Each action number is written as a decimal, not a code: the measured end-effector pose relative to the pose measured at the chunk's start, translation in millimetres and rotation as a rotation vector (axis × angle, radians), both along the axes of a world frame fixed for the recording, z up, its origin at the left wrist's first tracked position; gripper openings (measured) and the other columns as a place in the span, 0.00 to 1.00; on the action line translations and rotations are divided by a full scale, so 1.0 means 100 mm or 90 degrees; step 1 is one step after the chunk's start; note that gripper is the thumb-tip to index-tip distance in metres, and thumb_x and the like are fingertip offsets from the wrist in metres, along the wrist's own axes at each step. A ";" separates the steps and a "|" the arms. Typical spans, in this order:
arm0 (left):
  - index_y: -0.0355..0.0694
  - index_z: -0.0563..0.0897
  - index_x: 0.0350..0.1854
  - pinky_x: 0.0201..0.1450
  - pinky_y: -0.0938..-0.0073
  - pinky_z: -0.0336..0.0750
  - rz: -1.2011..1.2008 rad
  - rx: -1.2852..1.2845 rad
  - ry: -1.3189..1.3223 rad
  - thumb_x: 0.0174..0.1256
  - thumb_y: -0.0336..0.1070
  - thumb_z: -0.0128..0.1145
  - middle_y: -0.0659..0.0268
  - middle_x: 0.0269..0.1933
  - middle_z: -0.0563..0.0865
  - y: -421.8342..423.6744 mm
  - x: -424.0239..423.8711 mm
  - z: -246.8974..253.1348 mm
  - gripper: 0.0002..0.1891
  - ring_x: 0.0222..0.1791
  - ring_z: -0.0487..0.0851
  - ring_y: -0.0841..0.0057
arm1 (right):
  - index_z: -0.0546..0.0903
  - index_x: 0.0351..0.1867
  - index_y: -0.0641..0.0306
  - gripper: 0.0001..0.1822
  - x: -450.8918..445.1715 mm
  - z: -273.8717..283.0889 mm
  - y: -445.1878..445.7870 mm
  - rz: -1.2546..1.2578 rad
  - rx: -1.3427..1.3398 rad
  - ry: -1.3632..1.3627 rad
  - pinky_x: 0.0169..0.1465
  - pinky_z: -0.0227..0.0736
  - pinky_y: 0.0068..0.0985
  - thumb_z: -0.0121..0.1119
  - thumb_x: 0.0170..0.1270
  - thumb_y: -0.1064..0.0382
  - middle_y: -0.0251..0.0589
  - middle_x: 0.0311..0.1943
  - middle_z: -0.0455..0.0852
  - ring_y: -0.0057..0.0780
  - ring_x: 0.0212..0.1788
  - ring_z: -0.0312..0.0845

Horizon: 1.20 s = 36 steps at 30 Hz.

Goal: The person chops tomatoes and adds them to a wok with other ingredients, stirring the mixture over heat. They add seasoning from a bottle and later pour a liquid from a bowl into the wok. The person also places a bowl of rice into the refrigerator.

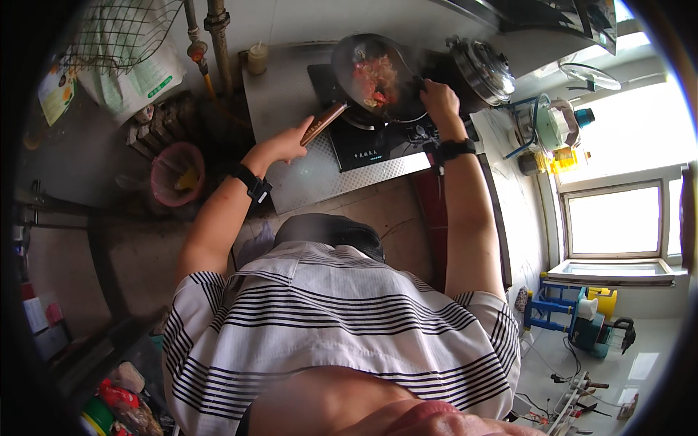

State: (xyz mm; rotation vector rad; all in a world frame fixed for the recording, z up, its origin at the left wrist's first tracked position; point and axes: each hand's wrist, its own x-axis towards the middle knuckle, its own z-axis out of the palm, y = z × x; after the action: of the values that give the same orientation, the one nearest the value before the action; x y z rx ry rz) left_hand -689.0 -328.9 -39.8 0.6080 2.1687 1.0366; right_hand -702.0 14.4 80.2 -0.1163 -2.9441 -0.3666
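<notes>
My left hand (282, 143) is closed round the brown handle (324, 123) of a dark wok (343, 65) on the black gas hob (354, 146). Chopped red and pale food (376, 76) lies inside the wok, with haze over it. At the wok's right rim is my right hand (440, 101), its fingers closed on a dark utensil handle (420, 86) that reaches towards the food. The utensil's working end is hard to make out.
A lidded steel pot (487, 71) stands right of the wok. A small jar (257, 59) sits at the counter's back left corner, near pipes (218, 49). Below left is a pink bin (177, 174). Bowls (551, 128) stand in a rack by the window.
</notes>
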 end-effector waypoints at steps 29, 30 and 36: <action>0.49 0.44 0.73 0.24 0.70 0.76 0.019 -0.026 -0.018 0.51 0.26 0.54 0.51 0.36 0.80 0.01 0.12 0.12 0.46 0.21 0.78 0.68 | 0.76 0.48 0.61 0.13 0.60 -0.22 -0.24 0.151 0.101 -0.147 0.30 0.78 0.31 0.48 0.62 0.65 0.47 0.31 0.84 0.40 0.34 0.84; 0.50 0.44 0.73 0.24 0.70 0.76 0.024 -0.020 -0.016 0.51 0.26 0.54 0.51 0.37 0.80 0.03 0.13 0.13 0.46 0.21 0.78 0.68 | 0.78 0.46 0.58 0.13 0.69 0.07 -0.25 0.125 0.124 -0.191 0.32 0.78 0.31 0.50 0.61 0.64 0.46 0.32 0.85 0.39 0.35 0.84; 0.51 0.43 0.73 0.24 0.70 0.77 0.027 -0.034 -0.022 0.52 0.27 0.55 0.51 0.40 0.80 0.04 0.14 0.18 0.47 0.21 0.78 0.67 | 0.84 0.37 0.53 0.09 0.76 0.41 0.04 0.132 0.138 -0.183 0.37 0.79 0.33 0.57 0.54 0.62 0.41 0.31 0.86 0.39 0.38 0.84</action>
State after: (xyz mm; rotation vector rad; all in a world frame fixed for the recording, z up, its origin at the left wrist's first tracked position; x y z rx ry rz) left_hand -675.4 -325.4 -21.5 0.5167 2.1806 1.0005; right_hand -625.6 18.5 121.2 0.2908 -3.1256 -0.7201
